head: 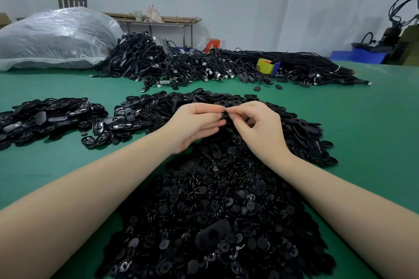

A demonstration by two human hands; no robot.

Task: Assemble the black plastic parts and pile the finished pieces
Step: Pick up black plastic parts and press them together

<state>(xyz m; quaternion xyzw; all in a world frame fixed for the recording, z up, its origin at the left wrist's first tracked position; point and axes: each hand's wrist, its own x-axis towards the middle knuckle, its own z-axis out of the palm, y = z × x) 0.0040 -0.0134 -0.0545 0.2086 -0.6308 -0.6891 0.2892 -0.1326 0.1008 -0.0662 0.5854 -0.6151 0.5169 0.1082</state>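
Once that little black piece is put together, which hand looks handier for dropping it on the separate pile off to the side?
Probably the left hand. The separate pile lies on the left of the green table, on that hand's side; the right hand would have to cross over. Both now pinch the black piece.

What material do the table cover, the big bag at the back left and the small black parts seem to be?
Table cover: looks like a matte green rubber or vinyl mat, smooth, without weave. Big bag: thin clear plastic film, wrinkled and shiny. Small black parts: moulded plastic, judging by their identical shapes and dull-to-glossy highlights.
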